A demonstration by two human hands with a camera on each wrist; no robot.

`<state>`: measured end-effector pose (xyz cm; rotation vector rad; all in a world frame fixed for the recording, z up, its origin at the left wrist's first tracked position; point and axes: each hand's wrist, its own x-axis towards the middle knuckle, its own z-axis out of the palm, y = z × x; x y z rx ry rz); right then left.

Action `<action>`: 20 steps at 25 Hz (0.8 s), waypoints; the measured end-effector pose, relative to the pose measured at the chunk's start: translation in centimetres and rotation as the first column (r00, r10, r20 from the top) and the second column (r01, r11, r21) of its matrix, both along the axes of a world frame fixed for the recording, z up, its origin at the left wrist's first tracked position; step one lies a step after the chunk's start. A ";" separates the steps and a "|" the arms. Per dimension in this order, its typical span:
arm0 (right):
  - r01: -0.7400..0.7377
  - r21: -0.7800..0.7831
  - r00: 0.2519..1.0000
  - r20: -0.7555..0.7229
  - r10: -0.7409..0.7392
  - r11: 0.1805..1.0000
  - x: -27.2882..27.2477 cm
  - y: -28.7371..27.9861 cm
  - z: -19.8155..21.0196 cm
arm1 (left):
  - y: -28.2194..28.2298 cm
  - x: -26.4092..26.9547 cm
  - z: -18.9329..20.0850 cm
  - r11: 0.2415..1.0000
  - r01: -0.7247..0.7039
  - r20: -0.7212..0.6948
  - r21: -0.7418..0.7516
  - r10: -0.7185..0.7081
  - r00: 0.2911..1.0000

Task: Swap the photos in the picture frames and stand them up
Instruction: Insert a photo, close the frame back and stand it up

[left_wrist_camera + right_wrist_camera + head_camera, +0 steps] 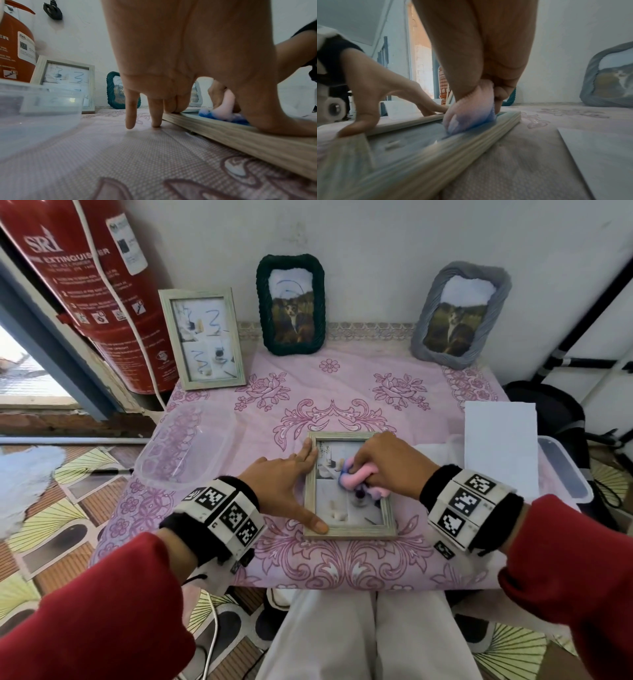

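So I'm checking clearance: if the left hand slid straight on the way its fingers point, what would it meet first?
Probably the dark green frame standing at the wall; the left hand has only bare tablecloth before it, though depth is unclear.

Table (342, 570) under pink floral cloth, against white wall. At back: pale wooden frame (202, 337) upright far left, dark green woven frame (291, 304) middle, grey woven frame (460, 314) right. Clear plastic tub (178, 446) at left edge. Second pale wooden frame (349, 534) flat, face up, near front centre. White sheet (500, 440) at right edge.
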<state>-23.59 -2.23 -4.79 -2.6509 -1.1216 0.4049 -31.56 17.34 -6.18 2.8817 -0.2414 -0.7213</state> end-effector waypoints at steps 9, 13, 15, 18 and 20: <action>-0.027 -0.007 0.999 0.035 0.027 1.000 3.7 2.1 -0.4 | -0.1 0.1 -0.1 0.999 -0.016 0.011 -0.035 0.017 1.000; -0.054 0.055 0.998 0.042 0.052 0.997 3.0 2.5 -0.8 | -0.1 0.0 0.1 0.999 -0.020 0.013 -0.041 0.020 1.000; -0.124 0.043 0.992 0.030 0.122 0.991 1.7 3.4 -0.9 | -0.1 0.0 0.1 0.999 -0.022 0.011 -0.049 0.023 1.000; -0.243 0.012 0.969 0.039 0.243 0.970 0.0 4.1 -0.7 | -0.1 -0.1 0.3 0.998 -0.034 0.000 -0.057 0.034 0.999; -0.283 0.003 0.959 0.009 0.283 0.959 -0.7 3.7 -0.5 | -0.1 -0.1 0.2 0.998 -0.029 -0.001 -0.055 0.029 1.000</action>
